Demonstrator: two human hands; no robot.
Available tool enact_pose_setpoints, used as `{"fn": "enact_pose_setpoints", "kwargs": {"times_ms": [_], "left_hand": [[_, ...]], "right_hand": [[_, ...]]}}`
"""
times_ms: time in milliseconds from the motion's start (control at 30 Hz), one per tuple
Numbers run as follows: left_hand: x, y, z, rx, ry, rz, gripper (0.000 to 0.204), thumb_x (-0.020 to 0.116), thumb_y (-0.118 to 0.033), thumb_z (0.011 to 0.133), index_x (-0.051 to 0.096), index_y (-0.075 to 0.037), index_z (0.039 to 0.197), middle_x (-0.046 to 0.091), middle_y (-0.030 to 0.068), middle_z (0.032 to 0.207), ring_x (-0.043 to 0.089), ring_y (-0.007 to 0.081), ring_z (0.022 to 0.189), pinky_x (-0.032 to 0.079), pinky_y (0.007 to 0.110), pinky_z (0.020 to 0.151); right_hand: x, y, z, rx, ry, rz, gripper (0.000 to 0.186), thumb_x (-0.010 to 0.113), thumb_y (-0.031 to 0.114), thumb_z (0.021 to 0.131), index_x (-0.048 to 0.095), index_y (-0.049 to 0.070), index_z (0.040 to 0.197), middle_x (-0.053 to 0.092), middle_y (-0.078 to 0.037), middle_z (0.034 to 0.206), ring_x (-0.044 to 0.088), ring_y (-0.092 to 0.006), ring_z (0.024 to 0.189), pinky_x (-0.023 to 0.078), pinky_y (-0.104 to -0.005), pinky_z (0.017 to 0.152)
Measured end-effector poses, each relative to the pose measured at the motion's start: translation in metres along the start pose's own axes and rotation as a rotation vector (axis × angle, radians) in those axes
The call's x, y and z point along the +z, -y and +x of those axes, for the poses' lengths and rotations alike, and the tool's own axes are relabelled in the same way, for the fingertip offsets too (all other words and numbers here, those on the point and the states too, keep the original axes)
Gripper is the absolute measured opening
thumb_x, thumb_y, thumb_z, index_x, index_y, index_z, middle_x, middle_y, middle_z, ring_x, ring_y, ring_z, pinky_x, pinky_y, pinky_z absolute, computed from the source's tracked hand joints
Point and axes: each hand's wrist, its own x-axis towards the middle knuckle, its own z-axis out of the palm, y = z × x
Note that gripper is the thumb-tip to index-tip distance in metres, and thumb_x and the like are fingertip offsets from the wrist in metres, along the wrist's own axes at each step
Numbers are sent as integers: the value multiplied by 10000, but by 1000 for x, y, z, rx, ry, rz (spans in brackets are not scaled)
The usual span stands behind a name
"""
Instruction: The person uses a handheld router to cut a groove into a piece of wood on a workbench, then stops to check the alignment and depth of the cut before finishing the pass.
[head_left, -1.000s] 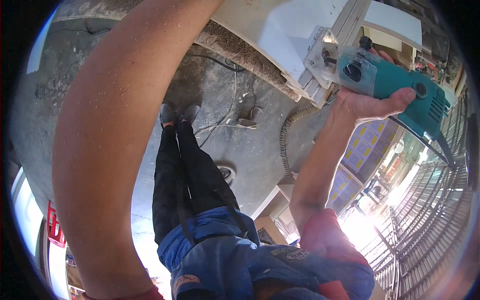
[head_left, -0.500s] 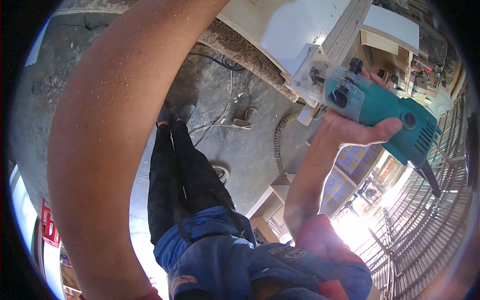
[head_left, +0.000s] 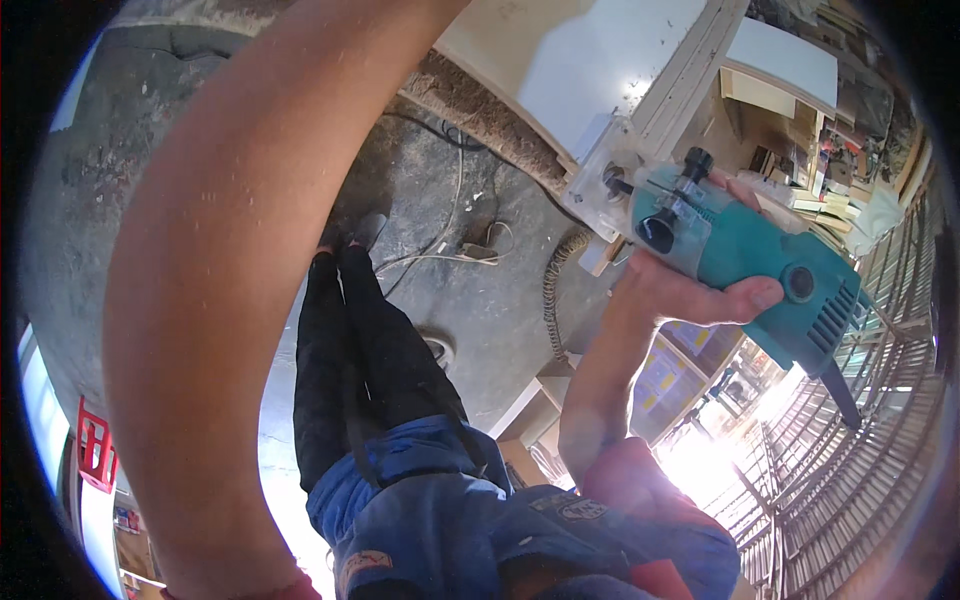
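My right hand (head_left: pixel 690 292) is wrapped round the body of a teal trim router (head_left: pixel 765 255), with the thumb along its near side. The router lies tilted on its side, and a black cord sleeve hangs from its rear end. Its clear base (head_left: pixel 603 185) is at the near edge of a white panel (head_left: pixel 590 75); whether the bit touches the panel I cannot tell. My left forearm (head_left: pixel 215 260) crosses the left side and runs up past the top edge, so the left hand is out of sight.
Dust covers the bench edge (head_left: pixel 490 110) under the panel. On the concrete floor lie a pale cable (head_left: pixel 425 258) and a ribbed hose (head_left: pixel 552 290). Scrap boards and a white-topped cabinet (head_left: pixel 780 60) stand at the far right, and a metal grille (head_left: pixel 850 470) at the right. A red crate (head_left: pixel 95 445) is at the left.
My right hand and the trim router have shifted a little to the left and slightly nearer along the panel edge. The left forearm has moved slightly right.
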Motion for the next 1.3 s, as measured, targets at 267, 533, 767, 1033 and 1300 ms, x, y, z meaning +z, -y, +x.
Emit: {"fn": "enact_pose_setpoints", "kwargs": {"times_ms": [267,533,767,1033,1300], "left_hand": [[-7,-1,4,-25,65,-113,631,507,-392,1018,455,-7,1515,392,179,1615,265,330,1550,157,476,1295],[0,1,11,26,135,41,669,502,-414,1026,387,-37,1567,312,169,1666,222,306,1572,102,469,1306],[-14,-6,18,54,177,50,676,558,-354,1003,377,-27,1566,295,209,1664,222,360,1566,125,517,1294],[-11,4,16,112,161,-21,706,592,-327,981,357,-11,1566,279,242,1656,232,408,1553,152,555,1275],[-6,6,18,164,84,138,583,466,-425,1047,480,-107,1536,474,158,1573,410,336,1483,278,526,1239]], "right_hand": [[11,-29,46,4,110,81,794,599,697,882,544,-30,1195,656,-198,1065,673,-299,994,575,-425,882],[31,-96,137,-131,55,241,538,810,413,868,601,-12,1123,690,-133,995,698,-243,893,594,-418,807],[45,-108,172,-186,-17,110,489,807,415,879,662,8,1108,690,-74,961,663,-182,849,542,-367,755],[49,-124,194,-159,84,172,407,771,381,941,663,20,1094,684,-58,1005,636,-162,861,520,-374,771],[67,-129,252,374,-23,426,574,814,393,878,628,-5,1246,659,-94,1168,618,-243,1042,499,-454,899]]}}
